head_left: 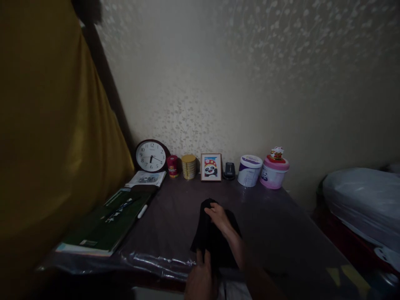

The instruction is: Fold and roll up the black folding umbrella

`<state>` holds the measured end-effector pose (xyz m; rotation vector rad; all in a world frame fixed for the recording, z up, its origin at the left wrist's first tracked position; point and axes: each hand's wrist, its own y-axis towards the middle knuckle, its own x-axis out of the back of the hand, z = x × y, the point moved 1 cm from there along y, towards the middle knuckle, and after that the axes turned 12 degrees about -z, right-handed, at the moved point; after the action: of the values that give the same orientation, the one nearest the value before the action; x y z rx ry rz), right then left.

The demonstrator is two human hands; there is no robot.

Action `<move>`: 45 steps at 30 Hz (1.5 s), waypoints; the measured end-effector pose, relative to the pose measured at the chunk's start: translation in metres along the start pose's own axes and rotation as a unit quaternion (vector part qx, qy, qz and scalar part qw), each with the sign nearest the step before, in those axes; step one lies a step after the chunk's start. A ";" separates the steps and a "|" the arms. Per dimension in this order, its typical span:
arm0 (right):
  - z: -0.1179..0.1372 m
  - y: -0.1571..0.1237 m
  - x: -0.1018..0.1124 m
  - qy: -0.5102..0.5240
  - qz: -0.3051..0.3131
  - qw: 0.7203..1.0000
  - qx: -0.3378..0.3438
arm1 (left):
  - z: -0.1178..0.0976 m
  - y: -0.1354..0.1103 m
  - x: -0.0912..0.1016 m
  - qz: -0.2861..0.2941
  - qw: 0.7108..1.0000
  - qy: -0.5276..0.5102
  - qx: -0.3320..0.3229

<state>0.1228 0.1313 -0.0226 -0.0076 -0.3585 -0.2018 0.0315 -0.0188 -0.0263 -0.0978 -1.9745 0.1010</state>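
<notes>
A dark black cloth [221, 246], its exact kind unclear in the dim light, lies bunched and partly folded at the table's near middle. My right hand [218, 216] reaches over it, thumb and fingers pinched on its far left part. At the near left corner of the cloth is my left hand [200, 275], with two fingers extended onto the fabric and the cloth's edge held there. The left thumb is hidden. My right forearm covers part of the cloth's right side.
The brown table [168, 216] has a clear plastic cover. A green book [103, 221] and white pen [142, 211] lie left. Along the wall stand a clock [151, 156], red tin [172, 166], yellow container [188, 167], panda picture [211, 167], white tub [249, 171] and pink tub [273, 174].
</notes>
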 end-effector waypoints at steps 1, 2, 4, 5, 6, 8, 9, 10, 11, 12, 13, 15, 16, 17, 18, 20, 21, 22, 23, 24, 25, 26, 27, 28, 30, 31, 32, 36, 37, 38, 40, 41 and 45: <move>-0.002 0.000 -0.006 -0.012 0.006 1.000 0.001 | 0.001 0.000 -0.001 -0.003 1.000 0.000 0.000; -0.004 0.000 -0.010 -0.027 0.011 1.000 0.004 | 0.003 0.000 -0.002 -0.009 1.000 -0.006 -0.001; -0.006 0.001 -0.016 -0.053 0.021 0.998 0.012 | 0.006 -0.001 -0.004 -0.027 0.999 -0.031 -0.004; -0.006 0.001 -0.017 -0.063 0.026 0.998 0.015 | 0.008 -0.002 -0.005 -0.035 0.998 -0.051 -0.005; -0.006 0.001 -0.018 -0.072 0.030 0.997 0.018 | 0.009 -0.003 -0.006 -0.039 0.996 -0.074 -0.004; -0.004 0.001 -0.018 -0.088 0.038 0.995 0.023 | 0.013 -0.003 -0.007 -0.047 0.992 -0.120 -0.001; -0.002 0.001 -0.017 -0.094 0.042 0.994 0.025 | 0.014 -0.004 -0.007 -0.050 0.989 -0.139 -0.001; 0.000 0.000 -0.017 -0.101 0.044 0.994 0.027 | 0.014 -0.004 -0.007 -0.052 0.987 -0.152 -0.001; 0.002 -0.001 -0.016 -0.107 0.046 0.993 0.028 | 0.014 -0.004 -0.006 -0.054 0.986 -0.159 -0.002; 0.005 -0.003 -0.016 -0.114 0.046 0.992 0.030 | 0.013 -0.004 -0.005 -0.054 0.986 -0.156 0.000; 0.008 -0.004 -0.015 -0.123 0.046 0.991 0.031 | 0.011 -0.004 -0.004 -0.052 0.988 -0.146 0.005; 0.013 -0.006 -0.014 -0.145 0.040 0.988 0.037 | 0.006 -0.004 -0.001 -0.042 0.993 -0.106 0.017; 0.015 -0.007 -0.014 -0.159 0.037 0.986 0.043 | 0.004 -0.004 0.000 -0.036 0.996 -0.084 0.019; 0.017 -0.008 -0.014 -0.172 0.037 0.983 0.052 | 0.002 -0.004 0.002 -0.029 0.997 -0.063 0.017; 0.018 -0.009 -0.014 -0.181 0.042 0.981 0.063 | 0.001 -0.004 0.002 -0.021 0.999 -0.045 0.015; 0.020 -0.013 -0.013 -0.186 0.059 0.976 0.094 | 0.000 -0.004 0.003 -0.008 1.000 -0.025 0.013; 0.020 -0.016 -0.012 -0.180 0.071 0.975 0.114 | 0.000 -0.004 0.003 -0.005 1.000 -0.022 0.013; 0.020 -0.019 -0.010 -0.164 0.086 0.973 0.135 | 0.001 -0.003 0.003 -0.005 1.000 -0.021 0.013; 0.020 -0.024 -0.007 -0.143 0.100 0.972 0.159 | 0.003 -0.003 0.002 -0.009 1.000 -0.024 0.013; 0.020 -0.030 -0.004 -0.121 0.108 0.969 0.185 | 0.004 -0.002 0.001 -0.013 0.999 -0.030 0.010; 0.020 -0.036 0.001 -0.100 0.107 0.966 0.215 | 0.005 -0.001 -0.001 -0.017 0.999 -0.035 0.008; 0.019 -0.043 0.007 -0.085 0.095 0.961 0.244 | 0.007 0.000 -0.003 -0.020 0.999 -0.039 0.009; 0.017 -0.049 0.013 -0.077 0.073 0.957 0.271 | 0.008 0.001 -0.005 -0.021 0.999 -0.041 0.009; 0.015 -0.055 0.019 -0.077 0.049 0.951 0.296 | 0.009 0.002 -0.007 -0.022 0.999 -0.040 0.012; 0.007 -0.062 0.028 -0.086 0.015 0.938 0.336 | 0.010 0.004 -0.012 -0.020 0.999 -0.035 0.020; 0.002 -0.062 0.031 -0.092 0.014 0.931 0.352 | 0.011 0.004 -0.014 -0.020 0.999 -0.035 0.023; -0.003 -0.060 0.031 -0.100 0.018 0.925 0.366 | 0.011 0.005 -0.015 -0.020 0.999 -0.038 0.025; -0.018 -0.030 0.022 -0.157 0.036 0.909 0.385 | 0.014 0.005 -0.017 -0.018 0.997 -0.065 0.023; -0.019 -0.018 0.018 -0.173 0.034 0.908 0.379 | 0.014 0.004 -0.016 -0.018 0.997 -0.069 0.021; -0.020 -0.006 0.015 -0.188 0.032 0.909 0.372 | 0.015 0.004 -0.015 -0.019 0.997 -0.073 0.017; -0.019 0.015 0.010 -0.218 0.015 0.911 0.349 | 0.015 0.002 -0.013 -0.029 0.997 -0.078 0.008; -0.018 0.023 0.008 -0.231 -0.002 0.912 0.338 | 0.016 0.001 -0.013 -0.036 0.996 -0.080 0.004; -0.017 0.023 0.007 -0.238 -0.071 0.916 0.316 | 0.017 0.000 -0.015 -0.051 0.995 -0.082 -0.003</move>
<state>0.1395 0.1519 -0.0352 0.6211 -0.9009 -0.2185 0.0222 -0.0206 -0.0466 0.0068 -2.1391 0.0371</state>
